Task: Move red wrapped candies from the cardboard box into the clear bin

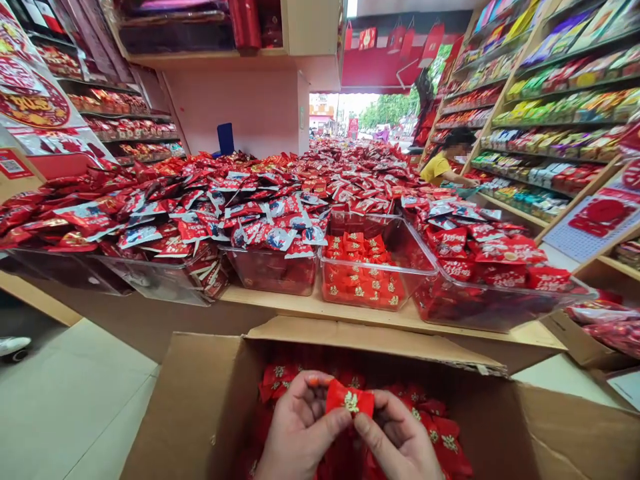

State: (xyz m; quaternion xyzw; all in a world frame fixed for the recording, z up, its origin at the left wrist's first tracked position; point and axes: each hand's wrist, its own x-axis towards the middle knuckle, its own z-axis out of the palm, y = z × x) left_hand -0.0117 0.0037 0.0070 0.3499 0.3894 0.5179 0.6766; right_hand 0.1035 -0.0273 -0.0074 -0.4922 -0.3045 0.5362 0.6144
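Both hands pinch one small red packet with a gold character on its front. My left hand has the packet's left side between thumb and fingers. On the right side, my right hand grips it the same way, and the two thumbs lie close together at its lower edge. Below the hands is a cardboard box with its flaps spread, holding several more red packets of the same look. The hands hide part of the box's contents.
Past the box, a clear plastic bin holds neat rows of red packets. Other clear bins overflow with red snack bags on a long wooden counter. A person in yellow is beside the stocked shelves at right.
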